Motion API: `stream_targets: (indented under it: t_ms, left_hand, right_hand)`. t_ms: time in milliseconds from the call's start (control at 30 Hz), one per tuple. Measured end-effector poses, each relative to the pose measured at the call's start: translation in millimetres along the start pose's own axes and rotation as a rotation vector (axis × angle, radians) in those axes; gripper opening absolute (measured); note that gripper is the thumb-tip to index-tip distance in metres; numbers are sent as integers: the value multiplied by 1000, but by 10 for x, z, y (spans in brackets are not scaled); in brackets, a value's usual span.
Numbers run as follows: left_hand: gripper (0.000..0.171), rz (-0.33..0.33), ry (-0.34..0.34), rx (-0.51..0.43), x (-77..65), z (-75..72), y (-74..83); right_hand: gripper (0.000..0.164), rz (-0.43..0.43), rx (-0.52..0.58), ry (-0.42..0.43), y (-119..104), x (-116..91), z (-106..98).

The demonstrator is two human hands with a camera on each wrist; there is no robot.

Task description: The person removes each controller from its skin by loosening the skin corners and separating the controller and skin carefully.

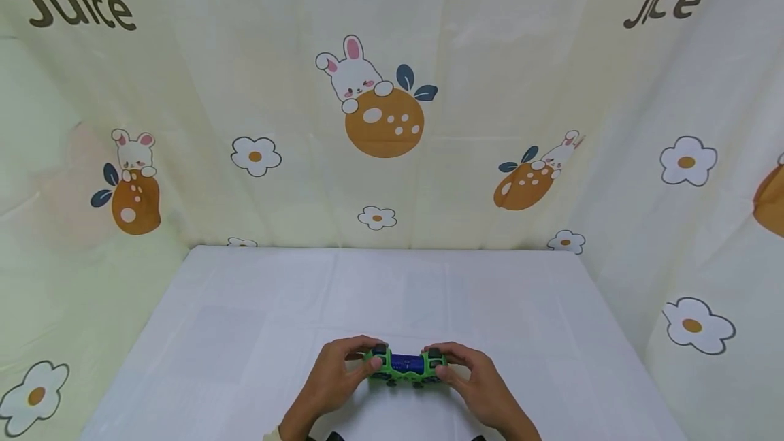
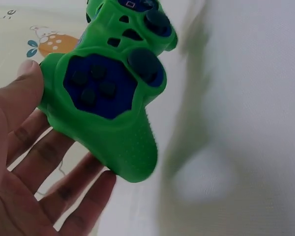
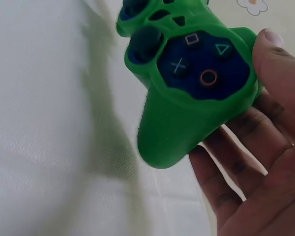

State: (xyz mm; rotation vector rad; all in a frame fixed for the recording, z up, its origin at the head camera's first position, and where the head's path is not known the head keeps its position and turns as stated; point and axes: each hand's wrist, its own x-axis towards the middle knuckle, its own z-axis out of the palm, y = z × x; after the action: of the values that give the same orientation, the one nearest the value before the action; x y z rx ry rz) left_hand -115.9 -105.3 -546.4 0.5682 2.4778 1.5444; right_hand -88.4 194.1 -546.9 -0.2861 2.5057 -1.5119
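Both hands hold a blue game controller in a green rubbery cover (image 1: 398, 378) over the near part of the white table. My left hand (image 1: 335, 374) pinches one end between thumb and fingers, beside the direction buttons (image 2: 98, 84) in the left wrist view. At the other end, my right hand (image 1: 479, 381) grips the cover near the face buttons (image 3: 208, 77). Its thumb is on the outer edge and the fingers lie behind. The front edge with the shoulder buttons faces up in the head view. Two dark thumbsticks (image 2: 143, 64) stick out towards the table side.
The white-covered table (image 1: 392, 298) spreads around the hands. A cream curtain (image 1: 478, 73) printed with rabbits, oranges and flowers hangs behind it and along both sides. The controller throws a soft shadow (image 3: 105, 123) on the white cloth.
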Motion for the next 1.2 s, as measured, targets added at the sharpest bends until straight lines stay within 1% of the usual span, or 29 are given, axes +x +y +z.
stream_targets:
  t_ms: [100,233,333,400,500,600,800,867,967,1067,1200]
  left_hand:
    - [35,35,52,30,-26,11,8]
    - [34,64,117,61,-61,42,-10]
    - [35,94,160,94,-82,76,-36]
    - [37,113,185,120,-92,98,-47]
    - [39,127,208,161,-109,124,-59]
    - [40,132,216,185,-128,142,-72]
    - [43,139,217,215,-148,171,-119]
    - [44,135,207,227,-154,167,-124]
    - [45,130,183,246,-159,151,-116]
    - [45,125,164,267,-169,138,-97]
    - [50,139,154,310,-166,145,-75]
  right_hand:
    - [35,-35,-22,58,-7,-17,30]
    - [39,-123,-63,131,6,-26,70]
    - [42,-180,-90,170,19,-26,109]
    - [45,-195,-106,188,30,-22,135]
    - [49,-190,-135,199,47,-17,167]
    - [52,-175,-149,188,62,-18,188]
    - [51,-188,-178,175,87,-32,227]
    - [51,-189,-187,172,87,-30,229]
    - [52,-212,-216,171,78,-23,218]
    - [55,-233,-261,172,62,-16,207]
    - [52,-238,-293,161,19,-5,191]
